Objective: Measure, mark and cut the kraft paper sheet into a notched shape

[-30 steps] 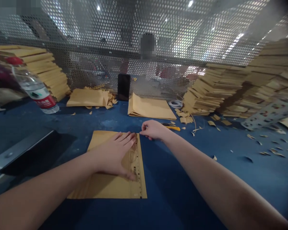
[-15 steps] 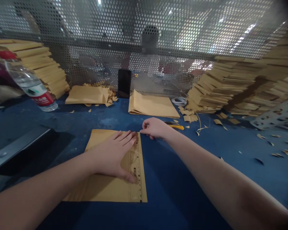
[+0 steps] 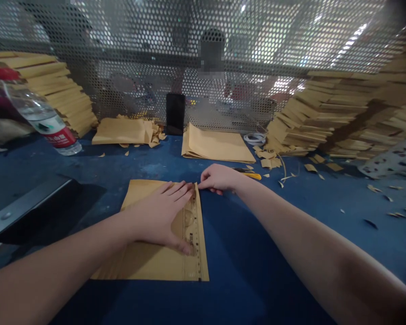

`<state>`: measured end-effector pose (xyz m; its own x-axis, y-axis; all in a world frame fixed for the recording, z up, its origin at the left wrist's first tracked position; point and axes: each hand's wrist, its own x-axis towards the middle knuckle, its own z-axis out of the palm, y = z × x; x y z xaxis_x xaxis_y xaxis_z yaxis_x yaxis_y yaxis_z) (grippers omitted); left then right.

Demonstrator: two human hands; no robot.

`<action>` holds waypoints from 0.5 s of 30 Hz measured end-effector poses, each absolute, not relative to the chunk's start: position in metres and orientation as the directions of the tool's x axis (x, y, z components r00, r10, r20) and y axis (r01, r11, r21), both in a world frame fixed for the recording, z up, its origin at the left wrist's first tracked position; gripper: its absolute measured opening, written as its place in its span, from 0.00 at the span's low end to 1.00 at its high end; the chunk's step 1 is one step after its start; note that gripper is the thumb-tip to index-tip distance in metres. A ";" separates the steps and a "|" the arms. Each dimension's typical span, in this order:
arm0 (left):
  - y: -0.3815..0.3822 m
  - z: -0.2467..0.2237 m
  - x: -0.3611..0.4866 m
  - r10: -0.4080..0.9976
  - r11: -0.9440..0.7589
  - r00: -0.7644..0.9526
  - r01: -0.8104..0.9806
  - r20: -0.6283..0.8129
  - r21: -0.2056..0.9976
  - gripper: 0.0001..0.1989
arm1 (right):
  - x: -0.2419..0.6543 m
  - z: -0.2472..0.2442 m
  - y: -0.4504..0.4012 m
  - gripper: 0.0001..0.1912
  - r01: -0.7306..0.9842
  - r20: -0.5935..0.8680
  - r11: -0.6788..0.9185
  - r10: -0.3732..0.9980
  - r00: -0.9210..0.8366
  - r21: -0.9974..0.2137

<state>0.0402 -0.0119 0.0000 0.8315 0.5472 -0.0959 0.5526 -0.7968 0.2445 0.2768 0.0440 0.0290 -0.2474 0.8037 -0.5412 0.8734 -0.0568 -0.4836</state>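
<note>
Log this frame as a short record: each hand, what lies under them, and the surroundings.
Left hand: spread over ruler and brown paper
Right hand: fingertips at the paper's far right corner; grip unclear
Ruler: clear, along the paper's right side
Back: dark phone upright before mesh panel
Left: red-capped bottle
Beyond right hand: yellow-handled tool

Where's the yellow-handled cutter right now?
In the head view, the yellow-handled cutter lies right of centre on the blue table, just beyond the right wrist, nearer the person than the folded brown paper.
</note>
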 end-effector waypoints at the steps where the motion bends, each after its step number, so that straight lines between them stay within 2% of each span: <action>1: -0.012 0.000 0.040 0.549 -0.796 0.830 0.554 -0.096 0.244 0.66 | 0.276 0.030 0.043 0.14 0.876 -0.549 -0.053 0.797 -0.252 -0.479; 8: -0.013 0.000 0.041 0.545 -0.801 0.831 0.556 -0.113 0.223 0.64 | 0.275 0.035 0.043 0.14 0.896 -0.565 -0.010 0.780 -0.271 -0.444; 15: -0.015 0.002 0.045 0.540 -0.802 0.828 0.561 -0.151 0.207 0.67 | 0.278 0.033 0.043 0.12 0.892 -0.530 0.040 0.792 -0.303 -0.450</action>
<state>0.0447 -0.0146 0.0025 0.8280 0.5400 -0.1512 0.5607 -0.8018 0.2068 0.2783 0.0433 0.0333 -0.3031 0.7918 -0.5303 0.8921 0.0402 -0.4500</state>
